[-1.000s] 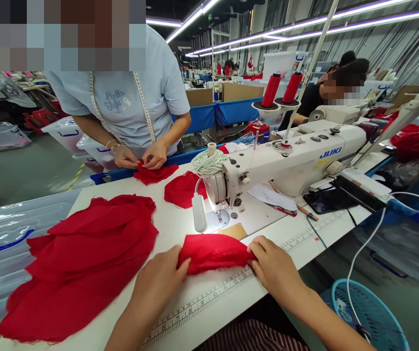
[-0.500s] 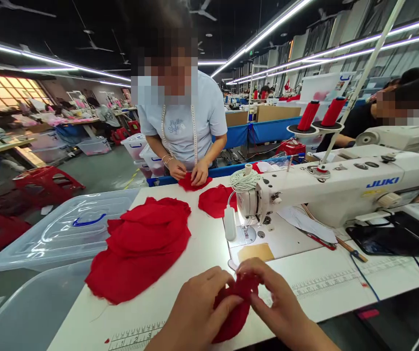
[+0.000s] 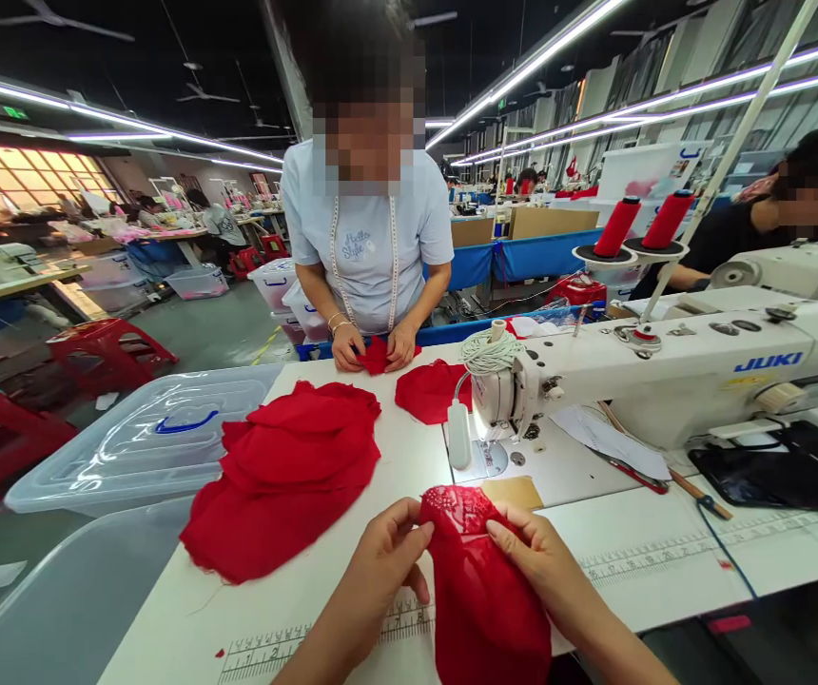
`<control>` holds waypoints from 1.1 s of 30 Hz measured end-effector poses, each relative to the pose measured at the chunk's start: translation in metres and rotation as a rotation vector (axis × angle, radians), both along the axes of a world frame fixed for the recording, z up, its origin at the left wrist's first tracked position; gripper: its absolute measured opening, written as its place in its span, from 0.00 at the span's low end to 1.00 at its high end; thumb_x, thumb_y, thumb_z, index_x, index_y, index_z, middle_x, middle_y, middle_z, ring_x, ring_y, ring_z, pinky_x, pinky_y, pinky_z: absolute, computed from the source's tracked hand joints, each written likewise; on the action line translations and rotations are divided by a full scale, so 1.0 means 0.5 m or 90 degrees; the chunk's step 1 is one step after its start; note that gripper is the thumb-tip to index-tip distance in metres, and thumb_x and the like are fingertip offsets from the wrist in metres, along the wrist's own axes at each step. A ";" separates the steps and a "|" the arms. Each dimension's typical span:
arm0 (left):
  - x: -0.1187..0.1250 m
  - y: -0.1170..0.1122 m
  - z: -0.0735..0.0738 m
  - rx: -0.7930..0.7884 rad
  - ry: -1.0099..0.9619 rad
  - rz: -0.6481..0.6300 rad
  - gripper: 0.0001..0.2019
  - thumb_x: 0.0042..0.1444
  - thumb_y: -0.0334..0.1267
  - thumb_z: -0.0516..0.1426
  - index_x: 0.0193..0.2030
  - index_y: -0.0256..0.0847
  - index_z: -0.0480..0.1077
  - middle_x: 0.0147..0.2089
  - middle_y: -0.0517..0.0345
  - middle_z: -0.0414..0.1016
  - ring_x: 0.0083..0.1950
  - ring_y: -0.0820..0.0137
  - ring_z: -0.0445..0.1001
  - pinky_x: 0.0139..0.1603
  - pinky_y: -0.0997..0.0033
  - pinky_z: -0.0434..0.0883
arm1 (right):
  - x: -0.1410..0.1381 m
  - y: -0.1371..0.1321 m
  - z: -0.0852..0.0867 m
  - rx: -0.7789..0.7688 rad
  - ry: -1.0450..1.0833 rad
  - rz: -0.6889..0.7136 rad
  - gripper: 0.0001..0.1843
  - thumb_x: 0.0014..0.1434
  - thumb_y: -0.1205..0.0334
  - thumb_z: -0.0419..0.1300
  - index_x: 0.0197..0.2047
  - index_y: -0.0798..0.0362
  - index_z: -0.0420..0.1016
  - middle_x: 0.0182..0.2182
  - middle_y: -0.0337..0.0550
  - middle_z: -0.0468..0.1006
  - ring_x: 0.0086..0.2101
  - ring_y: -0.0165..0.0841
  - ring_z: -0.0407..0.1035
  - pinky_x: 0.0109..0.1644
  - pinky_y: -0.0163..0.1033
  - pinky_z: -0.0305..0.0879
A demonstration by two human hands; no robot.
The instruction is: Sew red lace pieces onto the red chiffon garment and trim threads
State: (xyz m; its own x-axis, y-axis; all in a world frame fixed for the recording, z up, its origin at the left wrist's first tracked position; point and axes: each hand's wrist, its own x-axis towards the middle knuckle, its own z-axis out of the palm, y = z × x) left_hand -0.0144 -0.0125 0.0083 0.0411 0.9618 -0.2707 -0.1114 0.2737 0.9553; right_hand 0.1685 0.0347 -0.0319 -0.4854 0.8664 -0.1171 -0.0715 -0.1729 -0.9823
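Red fabric piece [image 3: 484, 580]: at the near table edge, in front of the sewing machine [image 3: 666, 371]. Its top is lacy and held up, and the rest hangs off the edge toward the lap. Left hand [image 3: 380, 561] has thumb and fingers pinched on its upper left edge. Right hand [image 3: 544, 561] has its fingers closed on the right edge, thumb on top.

Step in hand, as a judgement: arranging the piece by hand, not stitching, since it sits well short of the needle. Any next move with it calls for both grips to hold, because most of the cloth is unsupported.

Tan card [image 3: 513, 492] lies just beyond the piece on the machine bed. Pile of red fabric [image 3: 287, 466] is to the left on the table [image 3: 637, 561], with a smaller red piece [image 3: 430, 390] behind it. Across the table, a co-worker's hands [image 3: 348, 344] hold a red scrap [image 3: 376, 354]. Two red thread cones [image 3: 619, 226] stand behind the machine.

Containers: a clear lidded bin [image 3: 145, 438] with a blue handle, left of the table, contents not readable through the lid. A second clear bin [image 3: 59, 609] at lower left, contents can't tell. More clear bins [image 3: 273, 281] behind the co-worker, contents unclear.
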 end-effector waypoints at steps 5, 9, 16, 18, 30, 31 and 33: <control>-0.015 0.036 -0.011 -0.121 -0.102 -0.098 0.23 0.45 0.47 0.66 0.48 0.45 0.69 0.32 0.62 0.72 0.24 0.78 0.63 0.22 0.82 0.57 | 0.022 0.024 0.023 0.178 -0.079 0.038 0.13 0.61 0.53 0.55 0.38 0.53 0.76 0.34 0.42 0.78 0.38 0.37 0.71 0.44 0.40 0.67; -0.012 0.083 -0.004 -0.095 0.033 -0.175 0.17 0.44 0.49 0.66 0.28 0.37 0.70 0.20 0.68 0.60 0.20 0.80 0.53 0.19 0.81 0.49 | 0.042 0.035 0.031 0.237 -0.130 0.035 0.12 0.61 0.57 0.55 0.36 0.53 0.77 0.32 0.40 0.78 0.34 0.33 0.71 0.40 0.36 0.66; 0.011 0.144 -0.016 -0.145 -0.036 -0.174 0.15 0.46 0.45 0.66 0.26 0.38 0.67 0.19 0.69 0.60 0.19 0.82 0.55 0.16 0.85 0.55 | 0.156 0.086 0.004 0.359 -0.416 -0.238 0.10 0.60 0.60 0.54 0.37 0.52 0.76 0.33 0.40 0.80 0.34 0.32 0.73 0.34 0.33 0.67; 0.013 0.153 -0.028 -0.167 -0.116 -0.086 0.13 0.43 0.41 0.67 0.26 0.38 0.68 0.22 0.68 0.64 0.21 0.81 0.62 0.19 0.85 0.65 | 0.228 0.108 0.002 0.357 -0.502 -0.362 0.12 0.59 0.63 0.51 0.37 0.54 0.75 0.34 0.44 0.79 0.35 0.34 0.72 0.36 0.36 0.67; 0.038 0.126 -0.053 -0.095 -0.227 -0.057 0.10 0.50 0.35 0.65 0.39 0.39 0.72 0.35 0.61 0.72 0.37 0.75 0.73 0.44 0.74 0.76 | 0.385 0.148 -0.023 0.338 -0.887 -0.428 0.14 0.60 0.60 0.51 0.41 0.54 0.76 0.43 0.53 0.76 0.39 0.45 0.70 0.31 0.42 0.60; 0.037 0.125 -0.057 -0.089 -0.229 -0.060 0.09 0.50 0.35 0.65 0.38 0.39 0.72 0.34 0.62 0.71 0.36 0.76 0.72 0.44 0.74 0.76 | 0.385 0.148 -0.024 0.336 -0.897 -0.421 0.15 0.61 0.59 0.50 0.42 0.54 0.76 0.43 0.53 0.75 0.39 0.46 0.70 0.31 0.42 0.60; 0.036 0.123 -0.063 -0.079 -0.236 -0.067 0.09 0.50 0.35 0.65 0.38 0.38 0.72 0.32 0.63 0.70 0.34 0.77 0.71 0.43 0.75 0.75 | 0.393 0.146 -0.027 0.338 -0.917 -0.416 0.17 0.61 0.59 0.49 0.44 0.55 0.76 0.43 0.53 0.76 0.39 0.46 0.70 0.32 0.43 0.61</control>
